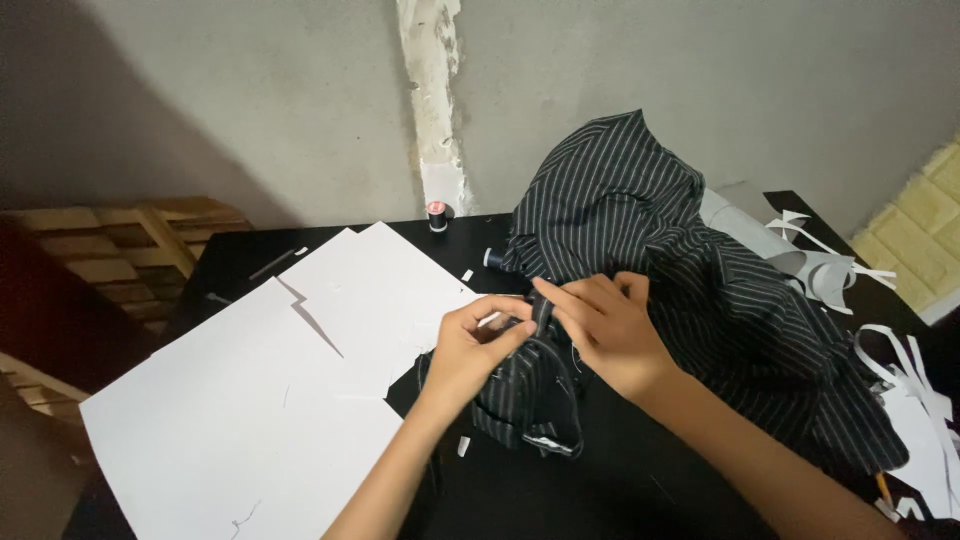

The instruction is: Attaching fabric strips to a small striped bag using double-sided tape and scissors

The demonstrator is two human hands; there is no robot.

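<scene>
Left hand (pixel 468 352) and right hand (pixel 605 330) pinch striped cloth (pixel 640 230) beside white paper sheets (pixel 260 390), near the table's front edge.

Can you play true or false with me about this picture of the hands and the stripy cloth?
1. Both hands are on the black striped cloth. True: the left hand and right hand pinch a folded part of it.
2. The big paper sheets are red. False: they are white.
3. A small thread spool stands by the wall. True.
4. The table is white. False: it is black.
5. Paper strips lie at the right side. True.
6. The right hand holds scissors. False: no scissors can be seen in it, only cloth.
</scene>
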